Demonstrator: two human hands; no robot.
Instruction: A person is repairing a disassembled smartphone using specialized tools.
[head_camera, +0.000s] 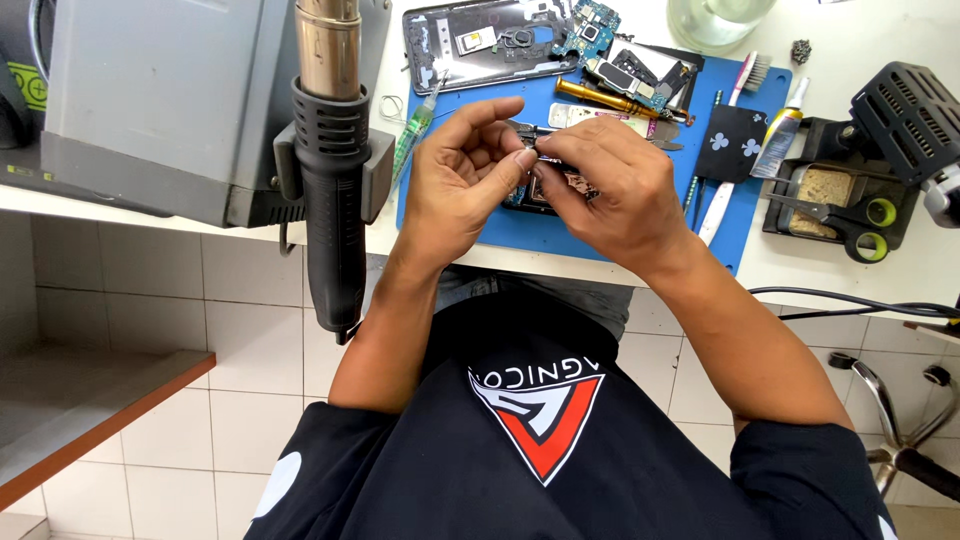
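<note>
My left hand (462, 170) and my right hand (610, 185) meet over a blue work mat (560, 232) at the table's front edge. Their fingertips pinch together on a small dark phone part (548, 178) with a circuit board, held just above the mat. Most of that part is hidden under my right hand's fingers. Thumb and forefinger of my left hand touch its left end.
An opened phone back (480, 45) and loose boards (625, 70) lie at the mat's far side. A yellow-handled tool (600, 98), toothbrush (735, 130) and glue tube (780, 130) lie nearby. A hot-air gun (330, 170) hangs left. A soldering stand (850, 195) sits right.
</note>
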